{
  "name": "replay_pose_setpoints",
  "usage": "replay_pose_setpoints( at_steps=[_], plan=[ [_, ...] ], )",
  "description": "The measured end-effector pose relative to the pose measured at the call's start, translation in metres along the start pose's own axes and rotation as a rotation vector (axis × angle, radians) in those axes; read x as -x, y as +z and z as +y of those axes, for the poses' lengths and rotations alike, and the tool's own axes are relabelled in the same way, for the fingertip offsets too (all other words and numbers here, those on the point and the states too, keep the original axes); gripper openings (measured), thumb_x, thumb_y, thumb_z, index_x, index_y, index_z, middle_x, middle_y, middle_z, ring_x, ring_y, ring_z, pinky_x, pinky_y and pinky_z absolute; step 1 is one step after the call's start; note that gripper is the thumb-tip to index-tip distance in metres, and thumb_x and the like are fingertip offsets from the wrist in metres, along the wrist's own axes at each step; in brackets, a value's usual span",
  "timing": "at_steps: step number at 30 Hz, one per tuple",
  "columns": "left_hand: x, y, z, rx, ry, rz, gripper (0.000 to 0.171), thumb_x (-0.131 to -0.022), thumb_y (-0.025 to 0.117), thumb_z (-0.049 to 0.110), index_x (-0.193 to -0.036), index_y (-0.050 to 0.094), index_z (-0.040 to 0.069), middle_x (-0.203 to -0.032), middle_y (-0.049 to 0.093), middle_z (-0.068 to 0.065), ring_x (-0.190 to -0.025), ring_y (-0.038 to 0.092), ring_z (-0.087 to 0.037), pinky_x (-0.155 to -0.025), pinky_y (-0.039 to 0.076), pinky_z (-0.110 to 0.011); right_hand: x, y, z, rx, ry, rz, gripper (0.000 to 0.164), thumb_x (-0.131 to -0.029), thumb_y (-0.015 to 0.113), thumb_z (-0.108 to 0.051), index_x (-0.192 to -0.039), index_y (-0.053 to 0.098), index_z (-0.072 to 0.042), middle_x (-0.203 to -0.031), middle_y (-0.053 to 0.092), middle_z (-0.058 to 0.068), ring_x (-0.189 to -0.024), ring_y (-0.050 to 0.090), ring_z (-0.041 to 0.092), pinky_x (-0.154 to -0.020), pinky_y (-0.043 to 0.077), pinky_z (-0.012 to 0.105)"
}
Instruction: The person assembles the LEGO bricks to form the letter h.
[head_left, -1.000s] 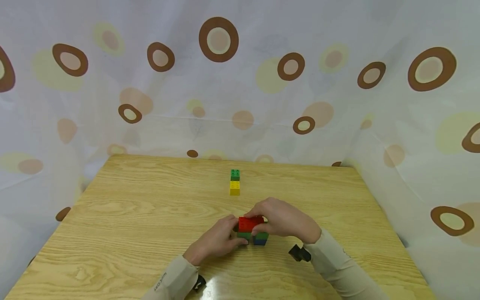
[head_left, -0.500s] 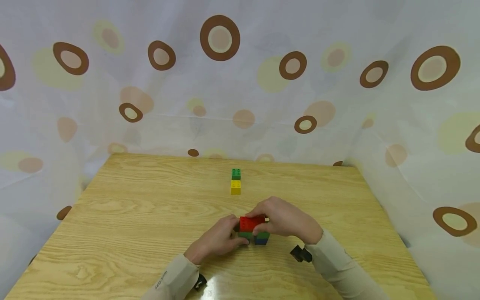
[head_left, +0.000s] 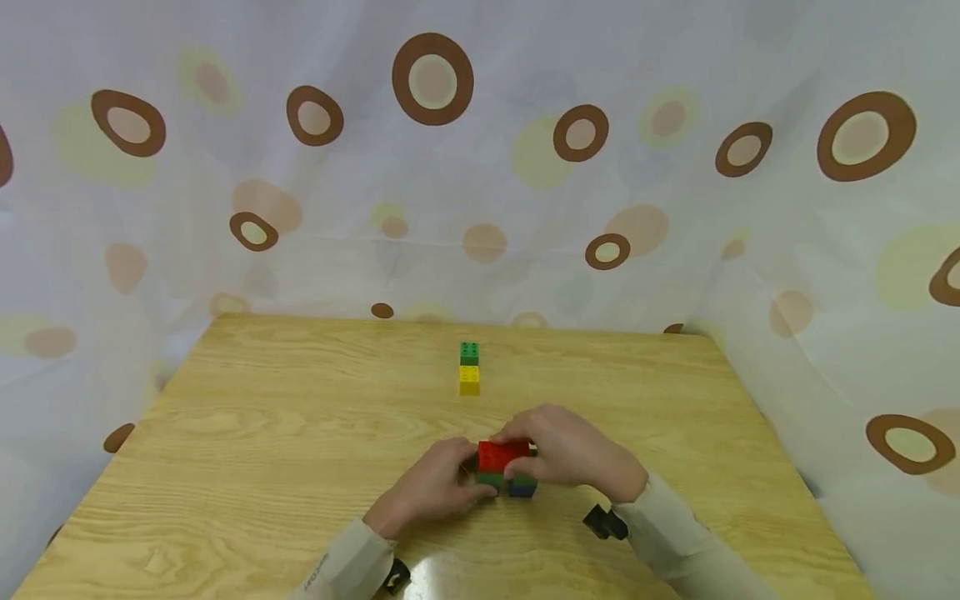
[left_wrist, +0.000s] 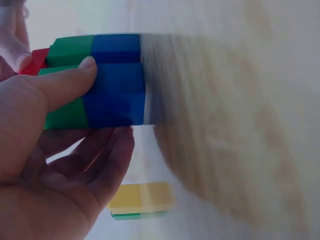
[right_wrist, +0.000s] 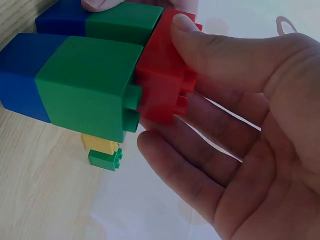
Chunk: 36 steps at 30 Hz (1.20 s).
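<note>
Two short toy-brick columns stand side by side on the table, each with a blue brick [left_wrist: 117, 95] below a green brick [right_wrist: 90, 80]. A red brick [head_left: 498, 456] lies across their tops, bridging the narrow gap. In the right wrist view, some studs of the nearer green brick show beside it. My left hand [head_left: 427, 490] grips the left column, thumb on the near side and fingers behind. My right hand [head_left: 576, 454] holds the red brick between thumb and fingers from above. The fingers partly cover the red brick in the head view.
Farther back on the wooden table [head_left: 315, 392] lie a yellow brick [head_left: 469, 381] and a green brick [head_left: 469, 352], one behind the other. A patterned curtain [head_left: 510, 192] rises behind the table and along its sides.
Both hands keep their hold on the bricks. The whole head view has shifted slightly, with table and hands appearing a little lower; no clear brick movement shows.
</note>
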<state>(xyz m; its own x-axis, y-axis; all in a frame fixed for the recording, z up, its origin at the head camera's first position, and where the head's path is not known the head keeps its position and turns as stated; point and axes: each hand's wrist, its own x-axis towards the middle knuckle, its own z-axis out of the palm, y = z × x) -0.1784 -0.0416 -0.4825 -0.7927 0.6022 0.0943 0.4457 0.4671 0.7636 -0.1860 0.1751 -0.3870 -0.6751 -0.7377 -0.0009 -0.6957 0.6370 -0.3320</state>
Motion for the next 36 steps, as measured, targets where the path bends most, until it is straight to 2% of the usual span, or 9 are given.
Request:
replay_pose_setpoints(
  at_steps=[11,17,22,25,30,36],
  plan=[
    [-0.004,-0.008,0.010,-0.016,-0.008,-0.034,0.027,-0.088,0.081,0.021,-0.113,0.073,0.014,-0.101,0.072,0.007,-0.087,0.059,-0.002,-0.082,0.050,-0.023,0.000,0.001,-0.012,0.065,0.071,0.079,0.029,-0.080,0.087,-0.024,-0.106,0.079,-0.012,-0.099,0.076,-0.002,-0.078,0.064,0.009,-0.068,0.051,0.025],
    [-0.005,-0.012,0.011,-0.024,-0.023,-0.050,0.030,-0.089,0.080,0.023,-0.117,0.073,0.015,-0.104,0.072,0.007,-0.087,0.058,-0.001,-0.082,0.049,-0.023,0.005,0.007,-0.007,0.009,0.068,0.128,0.032,-0.083,0.085,-0.026,-0.113,0.079,-0.015,-0.102,0.076,-0.003,-0.079,0.065,0.009,-0.065,0.048,0.022],
    [-0.004,-0.012,0.011,-0.010,-0.079,-0.083,0.027,-0.088,0.081,0.023,-0.112,0.073,0.014,-0.095,0.070,0.008,-0.079,0.054,-0.004,-0.078,0.047,-0.022,0.007,0.011,0.000,-0.077,0.036,0.082,0.034,-0.089,0.080,-0.029,-0.119,0.076,-0.015,-0.102,0.073,-0.005,-0.078,0.060,0.004,-0.066,0.047,0.020],
    [-0.003,-0.010,0.010,-0.024,-0.100,-0.098,0.024,-0.088,0.081,0.025,-0.108,0.073,0.015,-0.088,0.067,0.011,-0.074,0.051,-0.004,-0.074,0.046,-0.021,0.009,0.013,0.002,-0.070,0.029,0.039,0.039,-0.090,0.078,-0.033,-0.124,0.072,-0.015,-0.108,0.073,-0.004,-0.087,0.062,0.005,-0.073,0.052,0.024],
    [-0.003,-0.006,0.008,-0.038,-0.103,-0.103,0.023,-0.087,0.082,0.028,-0.104,0.074,0.015,-0.083,0.062,0.013,-0.071,0.051,-0.003,-0.071,0.046,-0.020,0.017,0.019,0.011,-0.050,0.090,0.011,0.052,-0.085,0.083,-0.039,-0.128,0.068,-0.014,-0.115,0.073,-0.005,-0.096,0.066,0.006,-0.082,0.056,0.032],
    [-0.006,-0.006,0.006,-0.035,-0.079,-0.091,0.023,-0.087,0.082,0.025,-0.106,0.075,0.016,-0.079,0.060,0.013,-0.069,0.051,-0.003,-0.069,0.046,-0.020,0.021,0.029,0.024,-0.180,0.107,0.030,0.037,-0.085,0.084,-0.032,-0.115,0.071,-0.015,-0.105,0.073,-0.007,-0.089,0.065,0.001,-0.079,0.058,0.032]
  ],
)
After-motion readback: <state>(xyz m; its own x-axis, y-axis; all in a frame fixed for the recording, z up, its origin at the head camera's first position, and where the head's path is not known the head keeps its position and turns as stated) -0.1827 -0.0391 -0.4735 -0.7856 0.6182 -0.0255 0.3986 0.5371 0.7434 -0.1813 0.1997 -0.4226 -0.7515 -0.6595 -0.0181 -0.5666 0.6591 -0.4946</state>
